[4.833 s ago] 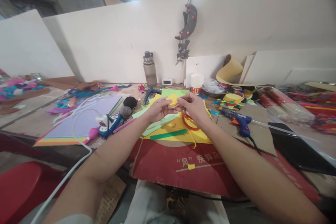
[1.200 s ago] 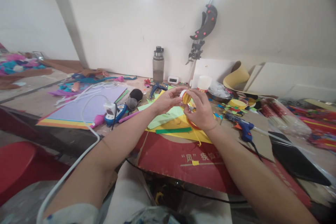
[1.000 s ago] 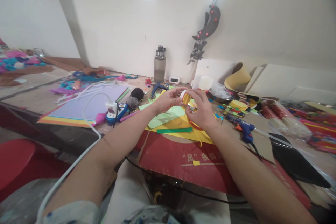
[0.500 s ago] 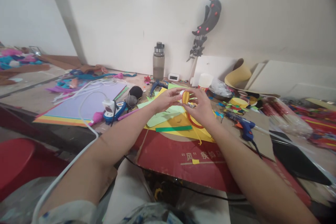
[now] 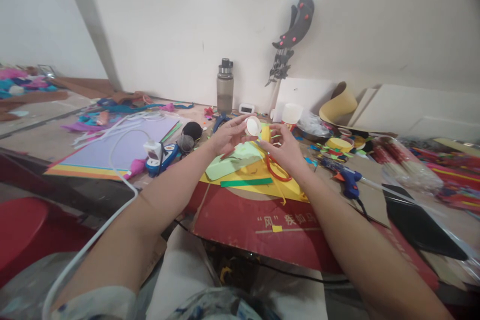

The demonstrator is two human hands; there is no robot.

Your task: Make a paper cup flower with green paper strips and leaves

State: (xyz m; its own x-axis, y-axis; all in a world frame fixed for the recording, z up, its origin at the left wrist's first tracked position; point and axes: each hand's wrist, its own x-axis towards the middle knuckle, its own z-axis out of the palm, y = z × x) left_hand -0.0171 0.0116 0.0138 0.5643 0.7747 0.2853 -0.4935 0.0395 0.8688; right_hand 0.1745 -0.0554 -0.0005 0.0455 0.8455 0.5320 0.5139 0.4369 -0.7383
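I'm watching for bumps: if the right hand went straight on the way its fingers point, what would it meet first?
Probably the white round piece in the left hand, met by the yellow piece that the right hand seems to hold; depth is unclear.

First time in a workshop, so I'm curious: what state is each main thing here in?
Left hand: holding the white round piece
Right hand: holding the yellow piece
White round piece: held up, round face toward the camera
Yellow piece: held up
Bottle: upright, cap on
Paper cup: standing
Clock: upright, reading too small to tell
Glue gun: lying on cardboard
Green strip: lying flat on yellow paper
Moon ornament: hanging
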